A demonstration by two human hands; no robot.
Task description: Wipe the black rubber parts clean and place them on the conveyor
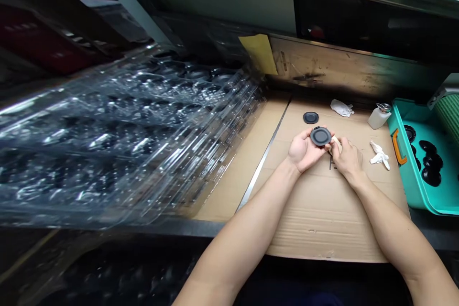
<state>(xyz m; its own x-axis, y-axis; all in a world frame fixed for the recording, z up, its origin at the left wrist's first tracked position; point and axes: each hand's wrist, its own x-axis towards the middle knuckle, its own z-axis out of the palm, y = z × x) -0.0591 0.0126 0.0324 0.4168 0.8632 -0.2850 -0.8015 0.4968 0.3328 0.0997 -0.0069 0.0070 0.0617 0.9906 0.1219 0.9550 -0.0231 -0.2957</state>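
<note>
A round black lid-like disc (pixel 320 136) with a small tab on its rim rests in my left hand (pixel 304 152), whose fingers are closed about its underside and edge. Close against the disc's right side is my right hand (pixel 347 158), its fingers pinched on a small pale piece (pixel 336 143) that looks like cloth or a strip; most of it is hidden. Just beyond my hands, a second black disc (pixel 311 117) lies flat on the cardboard sheet (pixel 304 210).
Stacked clear plastic trays (pixel 143 143) fill the left side. A teal bin (pixel 416 191) with black round parts (pixel 432 168) stands at right. Between bin and hands are a white pump bottle (pixel 379 115) and crumpled white cloth (pixel 379 155); another white wad (pixel 341 107) lies behind.
</note>
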